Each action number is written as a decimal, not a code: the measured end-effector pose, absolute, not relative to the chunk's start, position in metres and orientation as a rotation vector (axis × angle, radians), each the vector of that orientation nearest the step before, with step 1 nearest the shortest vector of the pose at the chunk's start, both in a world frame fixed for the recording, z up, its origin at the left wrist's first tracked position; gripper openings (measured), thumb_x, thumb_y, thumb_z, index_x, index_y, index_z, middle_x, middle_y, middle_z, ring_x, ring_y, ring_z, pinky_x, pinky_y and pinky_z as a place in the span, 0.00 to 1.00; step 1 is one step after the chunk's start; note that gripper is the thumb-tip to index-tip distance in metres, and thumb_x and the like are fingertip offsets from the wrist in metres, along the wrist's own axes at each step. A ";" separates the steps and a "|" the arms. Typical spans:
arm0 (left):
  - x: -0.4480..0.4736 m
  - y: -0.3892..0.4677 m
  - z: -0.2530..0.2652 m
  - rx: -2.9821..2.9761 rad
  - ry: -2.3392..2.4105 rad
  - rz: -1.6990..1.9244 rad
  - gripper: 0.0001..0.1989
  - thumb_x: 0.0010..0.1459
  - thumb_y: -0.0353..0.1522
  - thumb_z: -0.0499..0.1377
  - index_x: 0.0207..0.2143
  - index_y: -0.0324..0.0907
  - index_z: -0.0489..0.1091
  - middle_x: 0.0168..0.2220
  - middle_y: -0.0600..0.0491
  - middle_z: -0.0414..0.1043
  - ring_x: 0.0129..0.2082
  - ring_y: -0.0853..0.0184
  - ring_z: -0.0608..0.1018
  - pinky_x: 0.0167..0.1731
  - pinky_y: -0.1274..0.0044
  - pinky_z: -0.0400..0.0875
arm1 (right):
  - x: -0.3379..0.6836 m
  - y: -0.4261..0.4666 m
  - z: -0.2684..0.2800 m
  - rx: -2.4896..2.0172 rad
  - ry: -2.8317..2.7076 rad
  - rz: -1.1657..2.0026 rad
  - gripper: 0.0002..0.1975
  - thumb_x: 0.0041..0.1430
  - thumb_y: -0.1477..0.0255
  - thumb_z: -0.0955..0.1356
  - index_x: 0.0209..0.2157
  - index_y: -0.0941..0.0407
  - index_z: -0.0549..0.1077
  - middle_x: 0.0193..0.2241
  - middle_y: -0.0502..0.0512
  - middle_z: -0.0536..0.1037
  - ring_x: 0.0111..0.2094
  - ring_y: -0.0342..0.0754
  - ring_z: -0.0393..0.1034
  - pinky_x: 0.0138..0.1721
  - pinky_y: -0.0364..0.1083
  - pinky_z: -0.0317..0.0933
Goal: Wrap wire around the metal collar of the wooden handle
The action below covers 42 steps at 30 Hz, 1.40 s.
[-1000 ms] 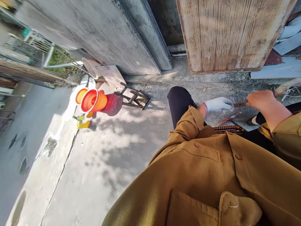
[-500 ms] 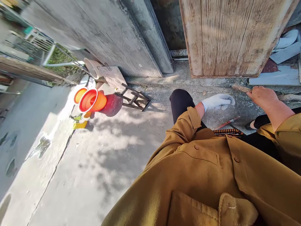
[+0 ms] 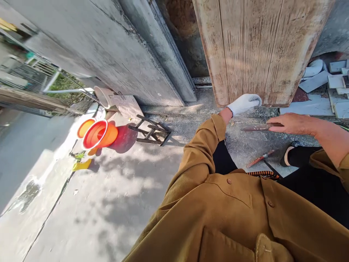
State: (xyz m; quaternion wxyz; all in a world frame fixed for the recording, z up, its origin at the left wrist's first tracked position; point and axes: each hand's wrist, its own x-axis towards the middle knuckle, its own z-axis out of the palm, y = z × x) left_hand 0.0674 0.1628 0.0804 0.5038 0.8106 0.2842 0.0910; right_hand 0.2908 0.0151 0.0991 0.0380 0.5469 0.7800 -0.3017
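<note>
My left hand (image 3: 245, 103), in a white knit glove, is raised in front of the wooden panel's lower edge, its fingers pinched on a thin wire or thread (image 3: 264, 113). The strand runs down toward a brown stick-like piece (image 3: 255, 128), which my bare right hand (image 3: 296, 123) grips at its right end. Whether the strand is tied to that piece I cannot tell. Below them, on the concrete, lies a reddish-brown, rod-like tool (image 3: 260, 159) with a greyish middle.
A weathered wooden panel (image 3: 251, 54) leans upright ahead, with grey boards (image 3: 109, 47) to its left. Broken white slabs (image 3: 311, 105) lie at right. A small dark wooden stool (image 3: 149, 131) and an orange bucket (image 3: 109, 134) stand on the left.
My left hand has risen toward the panel and now holds a strand. My right hand has moved left and lower with the stick-like piece, closer to the left hand. The view has shifted slightly.
</note>
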 end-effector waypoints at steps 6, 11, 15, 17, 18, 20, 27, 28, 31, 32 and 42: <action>0.075 0.173 0.032 1.925 0.688 0.105 0.15 0.72 0.33 0.57 0.48 0.34 0.82 0.47 0.47 0.84 0.46 0.65 0.80 0.58 0.72 0.75 | 0.298 0.075 0.099 2.259 2.279 -0.759 0.26 0.76 0.52 0.61 0.57 0.55 0.80 0.44 0.68 0.87 0.46 0.66 0.80 0.47 0.56 0.66; 0.067 0.167 0.028 2.084 0.641 -0.031 0.15 0.73 0.33 0.58 0.50 0.38 0.84 0.51 0.50 0.86 0.51 0.64 0.82 0.62 0.75 0.72 | 0.298 0.102 0.059 2.464 2.009 -0.663 0.28 0.76 0.52 0.60 0.59 0.55 0.80 0.48 0.74 0.87 0.50 0.71 0.79 0.48 0.57 0.67; 0.065 0.167 0.038 2.148 0.604 -0.153 0.14 0.72 0.31 0.59 0.49 0.40 0.86 0.51 0.52 0.87 0.50 0.66 0.83 0.59 0.78 0.72 | 0.300 0.105 0.050 2.359 1.939 -0.612 0.30 0.79 0.51 0.59 0.60 0.57 0.80 0.52 0.78 0.86 0.54 0.71 0.80 0.51 0.58 0.67; 0.063 0.167 0.042 2.209 0.564 -0.156 0.15 0.73 0.31 0.59 0.51 0.41 0.86 0.52 0.52 0.87 0.50 0.65 0.83 0.58 0.78 0.72 | 0.302 0.103 0.050 2.211 1.899 -0.618 0.29 0.80 0.54 0.59 0.57 0.60 0.80 0.55 0.82 0.84 0.55 0.71 0.80 0.52 0.59 0.66; 0.061 0.167 0.045 2.258 0.565 -0.145 0.15 0.74 0.31 0.59 0.52 0.41 0.86 0.53 0.52 0.87 0.51 0.65 0.83 0.58 0.78 0.72 | 0.303 0.102 0.050 2.118 1.885 -0.644 0.27 0.80 0.56 0.59 0.54 0.61 0.81 0.54 0.84 0.84 0.55 0.71 0.80 0.52 0.59 0.66; 0.058 0.169 0.050 2.358 0.606 -0.134 0.15 0.74 0.31 0.59 0.53 0.44 0.86 0.53 0.52 0.88 0.53 0.64 0.84 0.59 0.78 0.71 | 0.303 0.096 0.050 1.939 1.874 -0.734 0.21 0.78 0.60 0.64 0.46 0.60 0.83 0.49 0.81 0.86 0.51 0.68 0.81 0.50 0.58 0.67; 0.055 0.182 0.059 2.422 0.771 -0.011 0.18 0.77 0.33 0.57 0.59 0.46 0.84 0.55 0.51 0.88 0.55 0.61 0.84 0.58 0.75 0.71 | 0.291 0.067 0.061 1.399 1.910 -1.404 0.22 0.73 0.54 0.68 0.28 0.51 0.77 0.30 0.58 0.83 0.33 0.54 0.76 0.39 0.51 0.67; 0.056 0.185 0.058 2.404 0.784 -0.004 0.18 0.77 0.33 0.57 0.60 0.45 0.84 0.55 0.50 0.87 0.54 0.61 0.84 0.57 0.75 0.71 | 0.290 0.065 0.064 1.364 1.941 -1.469 0.22 0.72 0.52 0.68 0.29 0.51 0.77 0.30 0.57 0.83 0.33 0.54 0.76 0.39 0.52 0.67; 0.058 0.194 0.051 2.321 0.814 0.036 0.19 0.76 0.33 0.55 0.59 0.43 0.83 0.53 0.50 0.87 0.52 0.62 0.84 0.58 0.74 0.71 | 0.293 0.064 0.072 1.385 2.046 -1.572 0.23 0.70 0.47 0.69 0.32 0.52 0.77 0.31 0.57 0.83 0.34 0.55 0.75 0.41 0.53 0.67; 0.060 0.196 0.048 2.279 0.819 0.046 0.19 0.76 0.33 0.55 0.58 0.42 0.83 0.52 0.50 0.87 0.51 0.62 0.83 0.58 0.74 0.71 | 0.296 0.064 0.074 1.441 2.083 -1.607 0.25 0.68 0.44 0.69 0.34 0.52 0.77 0.31 0.57 0.82 0.34 0.54 0.75 0.42 0.53 0.68; 0.088 0.148 0.041 1.918 0.383 -0.050 0.15 0.76 0.36 0.57 0.46 0.38 0.83 0.50 0.47 0.85 0.51 0.62 0.82 0.60 0.74 0.72 | 0.338 0.067 0.078 2.551 1.893 -0.816 0.25 0.75 0.47 0.63 0.44 0.53 0.78 0.38 0.66 0.86 0.40 0.61 0.75 0.44 0.54 0.63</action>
